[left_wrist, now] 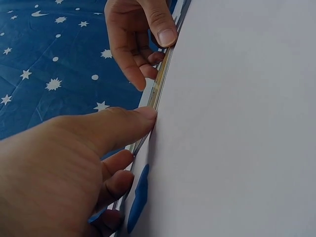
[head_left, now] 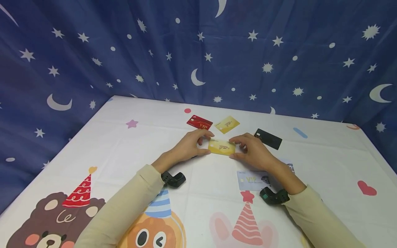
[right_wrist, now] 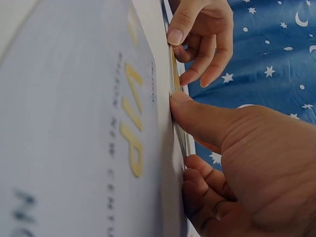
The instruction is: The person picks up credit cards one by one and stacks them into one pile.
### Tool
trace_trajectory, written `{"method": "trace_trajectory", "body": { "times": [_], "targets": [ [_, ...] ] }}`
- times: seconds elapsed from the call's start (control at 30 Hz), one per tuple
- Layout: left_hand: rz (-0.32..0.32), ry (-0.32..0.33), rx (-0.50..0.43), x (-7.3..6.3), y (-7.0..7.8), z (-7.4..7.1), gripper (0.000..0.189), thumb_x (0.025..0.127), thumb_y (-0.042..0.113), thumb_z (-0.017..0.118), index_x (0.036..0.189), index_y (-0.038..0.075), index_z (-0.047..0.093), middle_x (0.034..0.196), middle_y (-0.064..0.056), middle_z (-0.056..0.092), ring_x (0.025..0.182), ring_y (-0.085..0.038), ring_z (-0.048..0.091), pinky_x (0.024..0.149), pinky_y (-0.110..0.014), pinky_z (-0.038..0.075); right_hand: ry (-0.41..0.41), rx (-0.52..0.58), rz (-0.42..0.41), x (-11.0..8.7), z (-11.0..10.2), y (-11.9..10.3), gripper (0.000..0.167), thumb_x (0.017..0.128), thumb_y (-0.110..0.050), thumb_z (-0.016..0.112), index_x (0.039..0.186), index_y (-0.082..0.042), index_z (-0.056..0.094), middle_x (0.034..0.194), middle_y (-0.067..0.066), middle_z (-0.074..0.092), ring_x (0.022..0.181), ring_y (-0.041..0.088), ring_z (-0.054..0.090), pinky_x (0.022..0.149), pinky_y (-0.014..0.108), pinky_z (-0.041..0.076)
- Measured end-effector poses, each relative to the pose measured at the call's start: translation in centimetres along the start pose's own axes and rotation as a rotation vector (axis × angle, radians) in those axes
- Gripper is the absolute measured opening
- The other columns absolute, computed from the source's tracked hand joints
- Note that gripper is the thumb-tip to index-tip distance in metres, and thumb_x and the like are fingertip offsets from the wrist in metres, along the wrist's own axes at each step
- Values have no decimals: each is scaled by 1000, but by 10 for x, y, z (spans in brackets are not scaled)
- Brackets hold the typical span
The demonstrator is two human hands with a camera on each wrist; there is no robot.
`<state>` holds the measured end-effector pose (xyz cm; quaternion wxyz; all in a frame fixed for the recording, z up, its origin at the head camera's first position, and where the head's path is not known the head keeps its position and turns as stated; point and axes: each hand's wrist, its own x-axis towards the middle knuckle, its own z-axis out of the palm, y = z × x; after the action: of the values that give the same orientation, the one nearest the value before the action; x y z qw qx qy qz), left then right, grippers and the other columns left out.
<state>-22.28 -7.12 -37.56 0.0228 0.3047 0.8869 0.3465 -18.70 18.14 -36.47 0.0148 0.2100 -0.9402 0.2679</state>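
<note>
A gold card [head_left: 221,147] lies low over the white tabletop between the two hands, its long side running left to right. My left hand [head_left: 192,143] holds its left end, thumb at the near corner and forefinger at the far corner. Likewise, my right hand [head_left: 255,151] holds the right end with thumb and fingers. In the left wrist view the card [left_wrist: 159,81] shows nearly edge-on, so whether it touches the table I cannot tell. Just behind the hands lie a red VIP card [head_left: 200,121] and a second gold card [head_left: 227,124].
A black card [head_left: 268,138] lies beyond the right hand. Under the right forearm are a silver VIP card [head_left: 252,179] and another card [head_left: 290,166], mostly covered. The white tablecloth [head_left: 149,137] has printed cartoon figures; a dark blue starry curtain [head_left: 161,72] hangs behind.
</note>
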Motion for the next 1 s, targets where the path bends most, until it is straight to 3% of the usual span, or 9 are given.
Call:
{"method": "trace_trajectory", "body": {
  "times": [1.0],
  "targets": [
    [-7,-14,-36,-2,0,1,48,80,13,78,124,13,59,111,-1,56,84,-16,48,71,-28,41,-16,49,-9,2,0,3,49,78,-18,81,123,-9,64,105,8,57,86,21,53,77,36,46]
  ]
}}
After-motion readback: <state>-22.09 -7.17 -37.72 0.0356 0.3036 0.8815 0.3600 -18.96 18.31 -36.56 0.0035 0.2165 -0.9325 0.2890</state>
